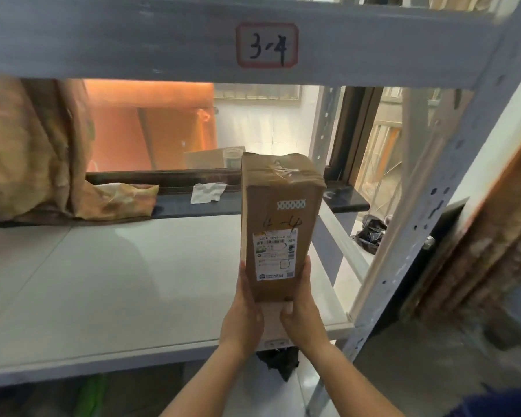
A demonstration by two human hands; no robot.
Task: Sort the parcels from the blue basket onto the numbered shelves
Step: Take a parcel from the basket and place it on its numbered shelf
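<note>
A long brown cardboard parcel (278, 218) with "4-4" handwritten on it and a white shipping label lies lengthwise over the right part of a white shelf board (118, 281). My left hand (242, 314) grips its near left side. My right hand (303, 311) grips its near right side, thumb curled over the near end. The beam above carries a red-bordered label (266, 45) reading "3-4". The blue basket is out of view.
A grey upright post (427, 212) of the rack stands close on the right. A crumpled brown paper bag (42, 158) fills the shelf's back left. A dark window sill (253, 200) with a white paper scrap runs behind. Black bags lie below.
</note>
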